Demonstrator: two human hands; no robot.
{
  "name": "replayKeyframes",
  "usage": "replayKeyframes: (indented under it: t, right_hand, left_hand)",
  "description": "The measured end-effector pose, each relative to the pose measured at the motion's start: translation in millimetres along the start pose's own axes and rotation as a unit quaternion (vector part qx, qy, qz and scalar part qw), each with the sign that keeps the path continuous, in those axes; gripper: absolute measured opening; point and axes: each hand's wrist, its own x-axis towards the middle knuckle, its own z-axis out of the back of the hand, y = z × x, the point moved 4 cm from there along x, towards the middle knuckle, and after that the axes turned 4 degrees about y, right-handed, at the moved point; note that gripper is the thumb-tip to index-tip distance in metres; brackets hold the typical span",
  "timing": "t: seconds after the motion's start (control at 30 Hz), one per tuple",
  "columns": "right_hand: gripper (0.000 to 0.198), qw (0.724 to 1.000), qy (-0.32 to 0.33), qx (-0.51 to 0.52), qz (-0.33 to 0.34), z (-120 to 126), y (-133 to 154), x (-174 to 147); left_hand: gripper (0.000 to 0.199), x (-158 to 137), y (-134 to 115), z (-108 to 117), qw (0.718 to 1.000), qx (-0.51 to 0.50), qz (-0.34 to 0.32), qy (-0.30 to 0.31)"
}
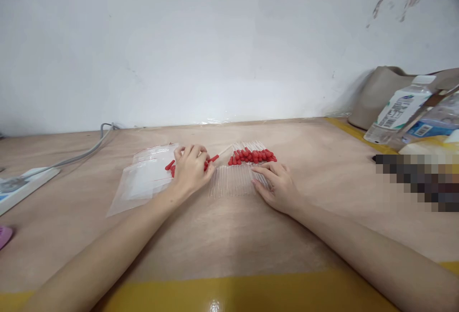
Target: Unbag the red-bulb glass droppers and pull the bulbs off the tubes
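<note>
My left hand [191,168] is curled down over a small pile of loose red rubber bulbs [169,165]. Its fingers are bent and closed around some of them, though the palm hides how many. Another red bulb [213,158] pokes out beside the thumb side, with a thin pale stem near it. My right hand [278,185] rests at the right end of a row of clear thin tubes [233,180], thumb and index finger apart and touching or nearly touching them. Just beyond lies a row of clear droppers with red bulbs [253,156], stems pointing toward the wall.
Clear zip bags [143,180] lie left of my left hand. A grey cable [84,154] runs to a white power strip [32,185]. On the right stand a plastic bottle [398,111] and a grey-brown container [376,94]. Yellow tape [215,293] lines the table's front edge.
</note>
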Motion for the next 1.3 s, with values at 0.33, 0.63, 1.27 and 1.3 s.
replayKeyframes:
  t: [0.33,0.63,1.27,1.3]
  right_hand:
    - [0.040,0.987,0.047,-0.038,0.147,1,19,3]
    - [0.022,0.986,0.057,-0.030,0.152,-10,18,4]
    - [0.017,0.982,0.023,0.027,0.185,-11,28,1]
    - [0.018,0.982,0.024,0.035,0.186,-12,28,1]
  left_hand:
    - [0.008,-50,-26,14,0.979,-0.123,-0.135,-0.093]
    - [0.006,-52,-32,16,0.972,-0.139,-0.146,-0.119]
    - [0.021,-43,-50,-2,0.944,-0.217,-0.246,-0.031]
    - [0.022,-43,-50,-2,0.943,-0.220,-0.247,-0.032]
